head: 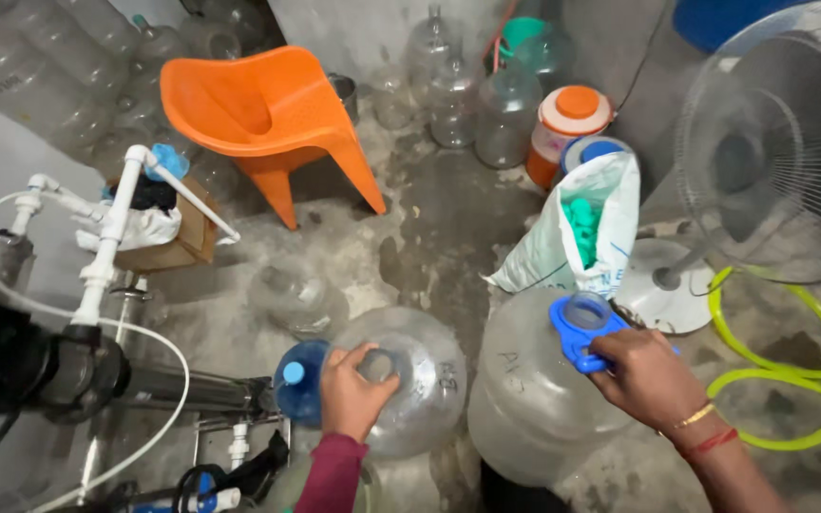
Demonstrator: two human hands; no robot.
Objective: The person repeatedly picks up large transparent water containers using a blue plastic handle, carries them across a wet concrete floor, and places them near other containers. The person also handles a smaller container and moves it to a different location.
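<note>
Two big clear water jugs stand on the wet concrete floor below me. My left hand (353, 391), in a maroon sleeve, grips the open neck of the left jug (420, 380). The right jug (529, 399) has a blue plastic handle ring (577, 328) around its open neck, and my right hand (648, 375), with a bangle and red thread at the wrist, holds that blue handle. A smaller blue bottle with a light blue cap (296, 380) sits just left of my left hand.
A white sack of green caps (582, 233) leans behind the right jug. An orange plastic chair (268, 119), several empty jugs (472, 104), an orange-lidded container (567, 128), a standing fan (772, 161), a green hose (791, 380) and white pipework (106, 237) with a steel filter housing (192, 389) surround me.
</note>
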